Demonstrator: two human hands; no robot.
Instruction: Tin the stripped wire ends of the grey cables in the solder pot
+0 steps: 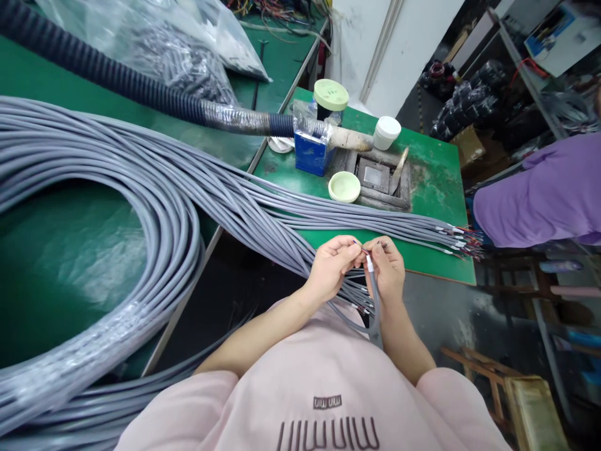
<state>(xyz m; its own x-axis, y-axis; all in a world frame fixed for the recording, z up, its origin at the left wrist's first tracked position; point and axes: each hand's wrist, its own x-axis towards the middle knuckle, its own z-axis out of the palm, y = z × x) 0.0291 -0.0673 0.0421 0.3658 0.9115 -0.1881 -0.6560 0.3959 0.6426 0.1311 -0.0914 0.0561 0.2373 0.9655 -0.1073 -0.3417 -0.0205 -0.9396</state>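
Close in front of my chest, both hands meet at the end of one grey cable [374,289]. A white sleeve [370,264] wraps it where thin coloured wires come out. My left hand [332,266] pinches some of these wires between thumb and fingertips. Wires also show at the fingertips of my right hand [387,266], which is closed beside the sleeve with the cable against its palm. Beyond my hands, a bundle of grey cables [357,216] runs across the green table, its stripped wire ends [469,241] fanned out near the right edge.
A big coil of grey cable [154,207] fills the left table. A ribbed black hose [154,88] reaches a blue box [310,153]. Behind the bundle are a pale green lid [344,186], a white tub [387,133] and a soldering pot [375,175]. At right is a person's purple sleeve [539,188].
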